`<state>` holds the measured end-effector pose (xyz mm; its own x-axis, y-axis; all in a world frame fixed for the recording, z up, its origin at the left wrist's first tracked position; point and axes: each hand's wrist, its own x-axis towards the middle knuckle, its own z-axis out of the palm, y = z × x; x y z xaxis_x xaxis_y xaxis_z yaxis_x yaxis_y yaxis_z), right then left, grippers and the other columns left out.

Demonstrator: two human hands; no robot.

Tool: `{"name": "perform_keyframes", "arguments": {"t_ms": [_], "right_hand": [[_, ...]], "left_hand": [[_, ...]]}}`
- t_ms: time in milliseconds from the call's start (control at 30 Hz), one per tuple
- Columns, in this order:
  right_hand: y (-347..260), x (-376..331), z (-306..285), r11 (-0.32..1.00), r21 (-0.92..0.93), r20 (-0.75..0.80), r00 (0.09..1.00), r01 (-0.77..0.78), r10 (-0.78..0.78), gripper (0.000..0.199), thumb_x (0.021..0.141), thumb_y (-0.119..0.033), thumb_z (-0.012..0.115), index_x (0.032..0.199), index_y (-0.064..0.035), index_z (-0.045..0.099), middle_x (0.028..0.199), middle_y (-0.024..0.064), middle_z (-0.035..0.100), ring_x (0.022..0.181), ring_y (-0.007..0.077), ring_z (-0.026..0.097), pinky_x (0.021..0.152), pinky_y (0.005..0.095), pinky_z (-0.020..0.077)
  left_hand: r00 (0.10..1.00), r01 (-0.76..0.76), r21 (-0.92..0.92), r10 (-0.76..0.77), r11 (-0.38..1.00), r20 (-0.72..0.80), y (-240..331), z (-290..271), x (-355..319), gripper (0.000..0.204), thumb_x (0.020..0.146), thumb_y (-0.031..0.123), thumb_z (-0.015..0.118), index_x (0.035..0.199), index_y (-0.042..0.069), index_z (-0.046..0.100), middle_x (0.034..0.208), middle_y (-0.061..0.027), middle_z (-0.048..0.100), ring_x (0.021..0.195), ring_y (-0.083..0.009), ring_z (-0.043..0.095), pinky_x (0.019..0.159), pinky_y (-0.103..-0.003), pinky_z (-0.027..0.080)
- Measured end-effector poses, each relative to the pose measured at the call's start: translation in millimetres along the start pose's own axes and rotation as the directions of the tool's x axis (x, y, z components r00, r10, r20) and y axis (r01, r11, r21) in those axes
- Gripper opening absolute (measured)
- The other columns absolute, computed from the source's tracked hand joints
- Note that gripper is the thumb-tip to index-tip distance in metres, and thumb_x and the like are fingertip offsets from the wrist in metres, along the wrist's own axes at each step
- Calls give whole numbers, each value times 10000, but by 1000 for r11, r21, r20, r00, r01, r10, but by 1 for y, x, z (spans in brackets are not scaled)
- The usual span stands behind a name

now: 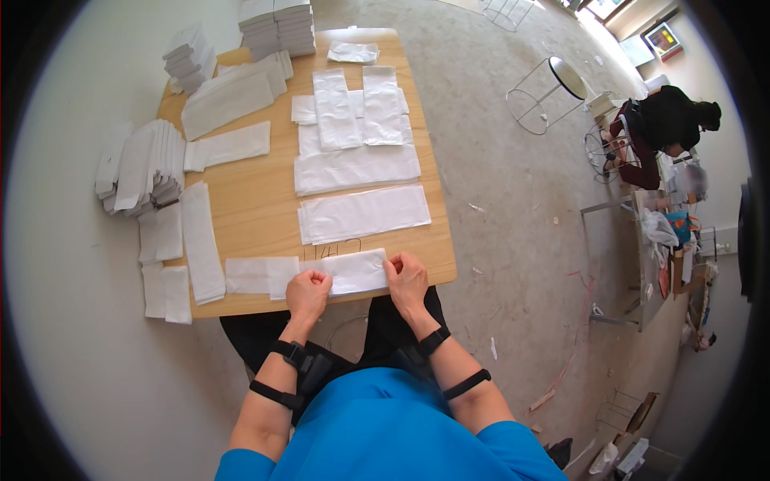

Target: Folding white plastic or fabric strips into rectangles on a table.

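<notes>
- The white plastic pouch (355,272) lies flat at the near edge of the wooden table (257,204), between both hands.
- The left hand (308,290) is curled, pinching its left end; the right hand (407,278) is curled on its right end.
- It looks light, thin, floppy and probably slick, so holding both ends should keep it taut.
- 2 larger sheets (365,212) lie beyond.

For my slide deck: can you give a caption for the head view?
Both hands, left hand and right hand, pinch a white packet at the wooden table edge.
</notes>
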<state>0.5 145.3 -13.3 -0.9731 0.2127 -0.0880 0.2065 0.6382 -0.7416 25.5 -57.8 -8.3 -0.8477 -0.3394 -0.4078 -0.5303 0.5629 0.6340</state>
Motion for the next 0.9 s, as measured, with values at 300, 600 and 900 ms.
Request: {"name": "perform_keyframes", "arguments": {"t_ms": [300,600,900], "right_hand": [[-11,3,-9,999,38,-20,1000,17,-16,135,835,-126,671,808,2,639,751,132,648,679,271,642,626,376,503],[7,7,21,933,323,111,985,-160,130,219,884,-161,644,974,35,683,801,143,715,680,194,694,664,324,549],[-27,-26,-31,927,374,141,987,24,-82,114,896,-70,633,953,18,679,687,47,633,588,88,591,540,234,463]], "left_hand": [[989,-143,-184,145,973,-2,6,-4,-6,198,875,200,659,942,14,641,711,-65,649,633,-173,625,601,-324,501],[959,68,-636,126,769,255,-2,12,2,216,971,152,549,1109,-1,615,875,-73,665,701,-108,636,651,-245,533],[820,173,82,-98,982,-564,-78,-98,18,197,868,176,631,1011,42,607,822,-115,630,734,-312,633,674,-424,495]]}}
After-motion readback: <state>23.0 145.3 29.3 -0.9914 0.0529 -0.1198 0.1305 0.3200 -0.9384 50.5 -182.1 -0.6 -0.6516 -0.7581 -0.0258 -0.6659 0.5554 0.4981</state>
